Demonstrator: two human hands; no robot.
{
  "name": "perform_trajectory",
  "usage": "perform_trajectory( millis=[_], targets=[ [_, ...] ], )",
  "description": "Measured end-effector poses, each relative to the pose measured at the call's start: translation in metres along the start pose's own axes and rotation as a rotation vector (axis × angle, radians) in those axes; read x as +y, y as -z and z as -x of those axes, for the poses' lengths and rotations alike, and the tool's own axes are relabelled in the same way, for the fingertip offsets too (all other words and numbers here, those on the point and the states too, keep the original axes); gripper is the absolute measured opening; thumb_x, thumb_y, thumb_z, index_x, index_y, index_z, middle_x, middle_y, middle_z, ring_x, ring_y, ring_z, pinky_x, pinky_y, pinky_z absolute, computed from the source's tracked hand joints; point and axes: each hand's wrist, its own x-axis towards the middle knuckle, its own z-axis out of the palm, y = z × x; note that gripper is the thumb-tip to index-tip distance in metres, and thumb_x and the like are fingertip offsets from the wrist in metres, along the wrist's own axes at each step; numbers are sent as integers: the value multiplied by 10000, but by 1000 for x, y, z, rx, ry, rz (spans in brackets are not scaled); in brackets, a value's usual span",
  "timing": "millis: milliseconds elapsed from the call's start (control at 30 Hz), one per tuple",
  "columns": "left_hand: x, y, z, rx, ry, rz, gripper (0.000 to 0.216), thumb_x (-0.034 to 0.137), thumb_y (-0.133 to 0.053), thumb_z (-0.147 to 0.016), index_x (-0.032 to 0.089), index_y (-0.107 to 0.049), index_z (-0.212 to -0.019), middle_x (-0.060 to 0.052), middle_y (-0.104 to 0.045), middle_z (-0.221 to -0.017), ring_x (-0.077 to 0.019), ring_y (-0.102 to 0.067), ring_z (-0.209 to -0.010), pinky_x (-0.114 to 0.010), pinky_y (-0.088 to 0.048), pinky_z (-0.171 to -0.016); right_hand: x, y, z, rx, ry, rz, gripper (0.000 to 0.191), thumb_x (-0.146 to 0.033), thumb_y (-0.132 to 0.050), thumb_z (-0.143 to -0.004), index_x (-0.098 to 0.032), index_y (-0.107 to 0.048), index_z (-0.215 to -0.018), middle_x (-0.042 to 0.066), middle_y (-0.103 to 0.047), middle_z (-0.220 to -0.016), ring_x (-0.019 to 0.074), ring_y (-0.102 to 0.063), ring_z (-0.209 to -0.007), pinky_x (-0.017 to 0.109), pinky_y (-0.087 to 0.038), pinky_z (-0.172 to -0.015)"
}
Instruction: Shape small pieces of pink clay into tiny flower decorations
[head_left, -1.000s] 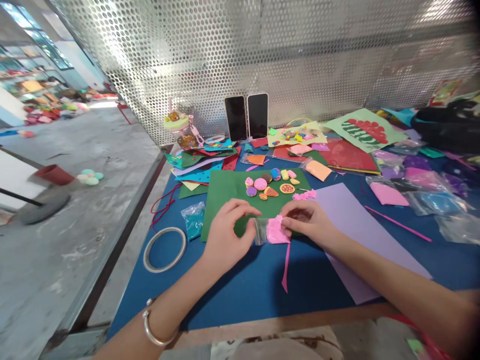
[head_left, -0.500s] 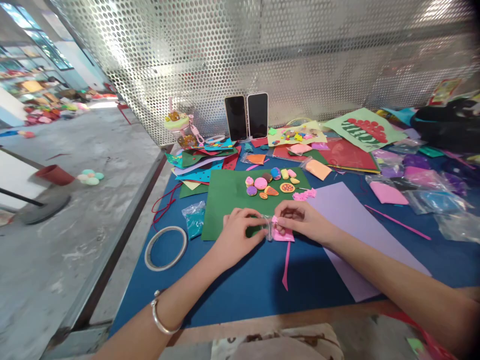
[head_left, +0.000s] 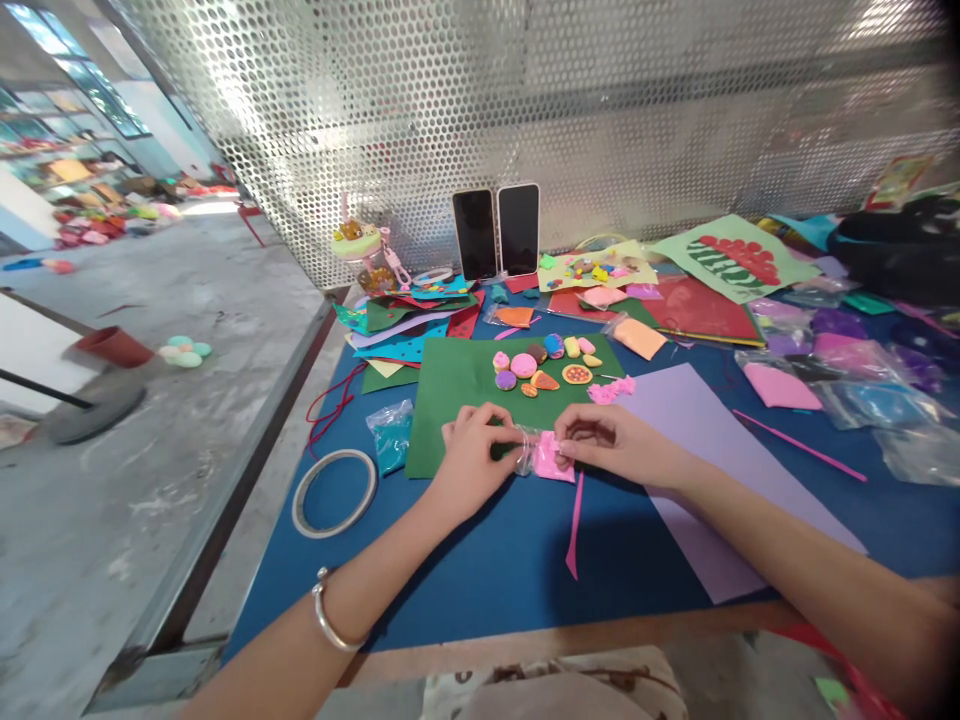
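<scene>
Head cam: L hand (head_left: pixel 478 455) is narrow, thumb & forefinger pinching the slack end of a clear bag (head_left: pixel 526 452); R hand (head_left: pixel 609 444) is narrow too, fingertips bunched on pink clay (head_left: pixel 550 462) at the bag's other end. Can't tell if any bit is loose from the main lump. Bag + clay sit b/w the hands, over the near edge of the green sheet (head_left: pixel 448 385); can't tell if resting or held just above. Risks, at a guess: clay looks soft, so a hard R tug cd pull it into strings or smear it on the plastic; weak L grip = whole bag slips twd R hand. If the bag's mouth is open (can't see), clay may dry & crack if left so. Pink tool (head_left: pixel 575 530) lies on the blue table (head_left: pixel 465 595), its far end near the bag, so a low R palm might knock it. Clay sweets (head_left: pixel 523 365) sit on the green sheet beyond the fingers, & a crumbly pink clump (head_left: pixel 611 390) is just past R knuckles; a careless reach or a sheet nudge cd squash or shift them. R forearm crosses over the purple sheet (head_left: pixel 675 420); dragging it wd prob. skew that paper.
</scene>
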Motion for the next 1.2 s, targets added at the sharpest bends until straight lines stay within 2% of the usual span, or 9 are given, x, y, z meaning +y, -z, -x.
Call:
perform_trajectory(
  millis=[333,567,767,1200],
  targets=[
    [1,-6,-5,57,-2,38,77,178,-666,-745,229,-722,-760,-11,-635,-923,-214,-506,-931,-393,-328,-813,-1,-2,-1,1,-21,-2,192,-362,-628,-812,-186,-554,-795,8,-620,-715,143,-611,-676,301,-500,-697],
    [-3,-3,-5,28,-73,70,161,130,-665,-732,259,-733,-802,-2,-661,-984,-211,-517,-943,-370,-372,-829,0,-3,-2,44,-12,-58,228,-396,-649,-789,-189,-554,-768,8,-629,-696,152,-620,-672,302,-499,-683],
    [-3,-5,-5,46,-86,92,104,173,-695,-722,250,-739,-776,-9,-670,-937,-215,-527,-926,-370,-399,-823,3,-3,-2,41,-28,-54,187,-354,-658,-788,-189,-572,-783,-1,-626,-696,143,-621,-676,280,-498,-673],
    [-1,-7,-5,127,-170,165,84,126,-674,-703,205,-700,-691,-40,-565,-957,-216,-499,-978,-377,-421,-877,4,-3,-4,43,-45,-5,179,-358,-638,-801,-193,-567,-797,-1,-639,-705,148,-628,-682,282,-495,-665]
  ],
)
